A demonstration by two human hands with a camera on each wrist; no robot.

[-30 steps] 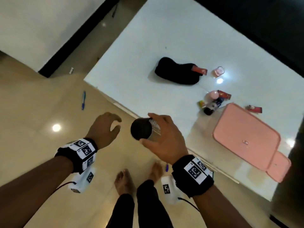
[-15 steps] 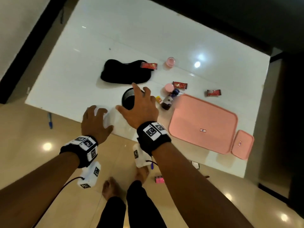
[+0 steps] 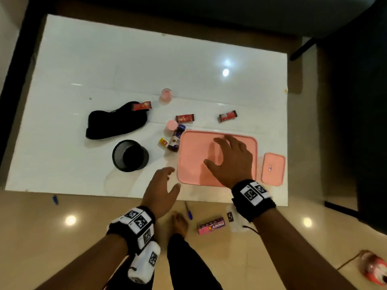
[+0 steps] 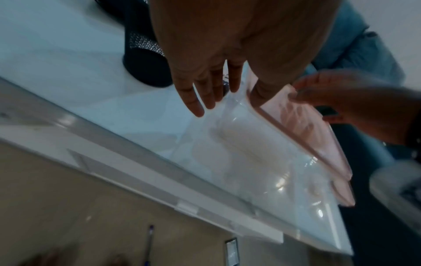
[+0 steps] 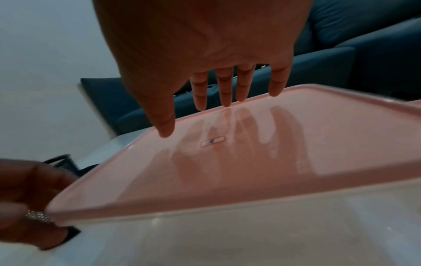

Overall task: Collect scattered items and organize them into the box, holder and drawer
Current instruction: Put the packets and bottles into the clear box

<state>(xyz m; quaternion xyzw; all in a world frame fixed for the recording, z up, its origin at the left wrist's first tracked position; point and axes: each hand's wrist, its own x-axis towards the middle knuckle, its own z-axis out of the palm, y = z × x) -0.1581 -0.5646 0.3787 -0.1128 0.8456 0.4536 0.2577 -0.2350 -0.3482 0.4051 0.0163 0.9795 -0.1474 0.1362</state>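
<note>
A large clear box with a pink lid (image 3: 194, 155) lies on the white table (image 3: 83, 70). My right hand (image 3: 213, 152) is spread open just above the lid (image 5: 227, 162), with its fingers (image 5: 225, 97) straight. My left hand (image 3: 174, 177) is open and empty by the lid's near left corner (image 4: 303, 126). The black mesh holder (image 3: 129, 155) stands upright to the left, free of both hands. Behind it lie a black cloth (image 3: 115, 122), a dark bottle (image 3: 176, 139), a pink cap (image 3: 171, 124) and red candies (image 3: 184, 118).
A small pink-lidded box (image 3: 273, 168) sits right of the big one. On the floor by my bare foot lie a pink carton (image 3: 211, 226) and a blue pen (image 3: 188, 210). Another pen (image 3: 55, 199) lies left; a red object (image 3: 372, 268) lies at the far right.
My right hand has let go of the mesh holder, which now stands on the table, and has moved right over the pink lid. The left hand followed to the lid's corner.
</note>
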